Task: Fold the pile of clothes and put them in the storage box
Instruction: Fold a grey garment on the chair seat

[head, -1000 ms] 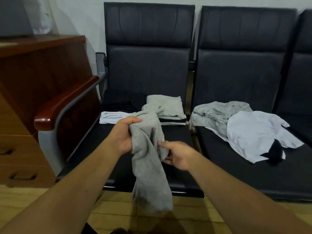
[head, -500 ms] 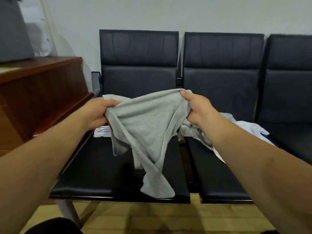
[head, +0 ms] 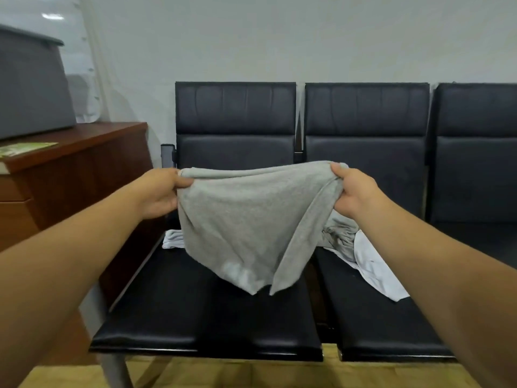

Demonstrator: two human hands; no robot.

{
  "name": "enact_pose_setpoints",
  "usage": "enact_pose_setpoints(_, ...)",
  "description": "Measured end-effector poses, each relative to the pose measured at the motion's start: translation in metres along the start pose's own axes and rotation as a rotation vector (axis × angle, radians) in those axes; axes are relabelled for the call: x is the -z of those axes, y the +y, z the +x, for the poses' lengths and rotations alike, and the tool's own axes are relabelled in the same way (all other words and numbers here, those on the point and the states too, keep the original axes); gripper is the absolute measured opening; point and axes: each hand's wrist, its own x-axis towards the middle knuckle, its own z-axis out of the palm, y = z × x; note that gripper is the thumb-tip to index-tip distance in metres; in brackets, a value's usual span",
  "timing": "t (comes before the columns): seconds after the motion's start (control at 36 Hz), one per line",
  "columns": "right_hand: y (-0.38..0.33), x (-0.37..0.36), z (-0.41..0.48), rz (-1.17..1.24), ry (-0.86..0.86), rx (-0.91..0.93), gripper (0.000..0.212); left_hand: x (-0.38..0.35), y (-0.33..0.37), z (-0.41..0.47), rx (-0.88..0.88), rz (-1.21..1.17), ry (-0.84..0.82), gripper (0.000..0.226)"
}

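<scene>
Grey garment (head: 246, 219) is held up, stretched between both hands above the left black seat (head: 181, 317). One top corner is pinched by the left hand (head: 159, 191), thumb and curled fingers closed on the cloth. The other corner is gripped by the right hand (head: 354, 191), with fabric bunched in the fist. The lower part hangs to a point over the cushion (contact cannot be told). An unfolded pile (head: 369, 264), grey and white, is seen on the next seat. A pale piece (head: 172, 239) lies at the back of the left seat. The grey storage box (head: 30, 88) is set on the wooden cabinet (head: 84, 163), well apart at left.
</scene>
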Motion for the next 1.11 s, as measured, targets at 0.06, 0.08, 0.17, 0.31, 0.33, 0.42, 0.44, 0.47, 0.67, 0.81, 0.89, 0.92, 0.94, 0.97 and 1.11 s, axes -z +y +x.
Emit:
enact_pose_setpoints(0.06,0.002,0.004,0.005,0.003,0.017,-0.019,0.016,0.001,0.0,-0.002,0.045,-0.163,-0.058,0.019)
enact_pose_setpoints(0.08,0.003,0.006,0.008,-0.006,0.016,-0.026,0.023,0.002,0.0,-0.002,0.052,-0.196,-0.068,0.019)
enact_pose_setpoints(0.17,0.005,0.009,0.012,-0.033,0.0,-0.039,0.037,0.006,0.0,-0.002,0.047,-0.297,-0.045,0.024)
enact_pose_setpoints(0.31,0.01,0.005,0.008,-0.044,-0.039,-0.036,0.029,-0.002,-0.002,-0.005,0.002,-0.339,-0.042,0.027)
enact_pose_setpoints(0.33,0.011,0.005,0.009,-0.063,-0.046,-0.023,0.027,-0.002,-0.002,-0.004,-0.007,-0.313,-0.049,0.026)
enact_pose_setpoints(0.42,0.013,0.008,0.013,-0.084,-0.054,-0.036,0.027,0.003,0.001,-0.001,-0.03,-0.253,-0.042,0.025)
enact_pose_setpoints(0.44,0.012,0.01,0.014,-0.077,-0.039,-0.055,0.028,0.005,0.002,0.001,-0.034,-0.248,-0.028,0.023)
enact_pose_setpoints(0.47,0.01,0.011,0.017,-0.061,-0.021,-0.075,0.028,0.007,0.004,0.002,-0.041,-0.257,-0.032,0.021)
enact_pose_setpoints(0.67,0.004,0.015,0.022,-0.093,0.048,-0.126,0.032,0.009,0.012,0.009,-0.123,-0.035,-0.002,0.025)
enact_pose_setpoints(0.81,0.004,0.018,0.021,-0.045,0.006,-0.105,0.032,0.017,0.01,0.016,-0.174,0.159,0.123,0.025)
enact_pose_setpoints(0.89,0.001,0.019,0.015,0.026,-0.109,-0.039,0.023,0.018,0.013,0.013,-0.244,0.102,0.13,0.008)
enact_pose_setpoints(0.92,-0.001,0.021,0.015,0.054,-0.156,0.002,0.025,0.017,0.015,0.011,-0.28,0.044,0.125,0.006)
enact_pose_setpoints(0.94,-0.002,0.024,0.015,0.079,-0.202,0.047,0.028,0.017,0.018,0.009,-0.331,-0.023,0.115,0.011)
enact_pose_setpoints(0.97,-0.004,0.026,0.016,0.11,-0.239,0.082,0.03,0.018,0.02,0.007,-0.395,-0.081,0.108,0.017)
enact_pose_setpoints(1.11,0.0,0.026,0.016,0.084,-0.242,0.011,0.032,0.026,0.022,0.006,-0.477,-0.07,0.23,0.022)
